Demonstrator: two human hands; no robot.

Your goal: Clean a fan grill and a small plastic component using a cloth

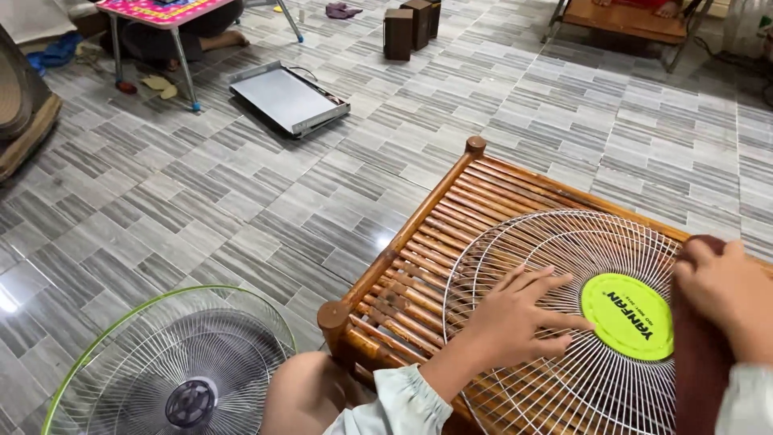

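Wire grille (564,322) of a fan, white with a lime-green centre disc (628,316), lies flat on a low bamboo worktop (419,242) at the near right of the scene; the slatted top carries it off the floor and within easy reach of the seated person, whose knee (302,395) shows just left of the near corner post.

Left hand (519,318) rests palm-down on the wires left of the disc, fingers spread and open, gripping nothing; by its look it pins the grille so it will not slide on the slats.

Right hand (729,294) is closed on a dark red cloth (700,354), pressed against the grille's right rim; the cloth hangs down across the wires toward the near edge.

Second grille (173,370), green-rimmed with a dark hub, lies on the tiled floor (241,201) at near left, well apart from the worktop.

Far left: a flat metal tray (288,98) on the tiles, a small folding table (161,12) with another person's foot (229,38) beneath it; far centre, dark wooden boxes (411,24); far right, a wooden bench (624,18).
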